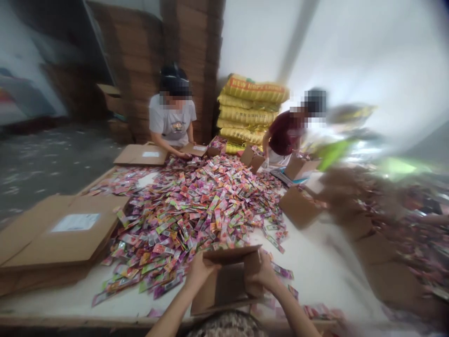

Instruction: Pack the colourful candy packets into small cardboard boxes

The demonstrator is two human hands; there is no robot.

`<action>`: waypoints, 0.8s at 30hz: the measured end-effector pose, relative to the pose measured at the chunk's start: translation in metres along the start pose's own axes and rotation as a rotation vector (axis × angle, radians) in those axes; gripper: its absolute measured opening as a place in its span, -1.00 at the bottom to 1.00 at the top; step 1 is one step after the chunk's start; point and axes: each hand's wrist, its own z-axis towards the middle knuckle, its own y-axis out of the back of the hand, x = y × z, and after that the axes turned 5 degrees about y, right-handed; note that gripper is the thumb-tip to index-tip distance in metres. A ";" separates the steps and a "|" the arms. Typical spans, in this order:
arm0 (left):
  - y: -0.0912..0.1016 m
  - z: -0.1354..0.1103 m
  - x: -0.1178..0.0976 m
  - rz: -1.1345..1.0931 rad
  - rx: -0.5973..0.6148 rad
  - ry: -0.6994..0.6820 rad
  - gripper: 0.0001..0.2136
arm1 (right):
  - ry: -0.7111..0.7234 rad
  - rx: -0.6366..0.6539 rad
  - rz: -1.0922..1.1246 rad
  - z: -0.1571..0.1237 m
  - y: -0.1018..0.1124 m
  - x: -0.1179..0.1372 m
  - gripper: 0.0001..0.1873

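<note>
A small brown cardboard box (pixel 226 281) stands open on the white table (pixel 308 267) right in front of me. My left hand (pixel 199 272) grips its left wall and top flap. My right hand (pixel 264 274) holds its right wall. Just beyond the box lies a big heap of small colourful sachets (pixel 189 206), spread across the middle of the table. The inside of the box looks bare as far as I can see.
Flat cardboard sheets (pixel 59 234) are stacked at the left. Small open boxes (pixel 298 206) line the right side. Two people sit across the table handling boxes, with yellow sacks (pixel 249 112) and cardboard stacks (pixel 189 56) behind them. The right is blurred.
</note>
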 end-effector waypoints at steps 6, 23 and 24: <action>0.006 -0.007 0.022 -0.022 -0.019 -0.061 -0.70 | 0.423 0.308 -0.066 -0.018 0.045 0.041 -0.25; 0.018 -0.027 -0.073 0.928 0.447 -0.250 -0.73 | 0.222 0.272 -0.217 -0.015 0.007 0.055 -0.63; 0.016 -0.026 -0.073 0.916 0.497 -0.225 -0.75 | 0.236 0.269 -0.237 -0.018 0.006 0.055 -0.67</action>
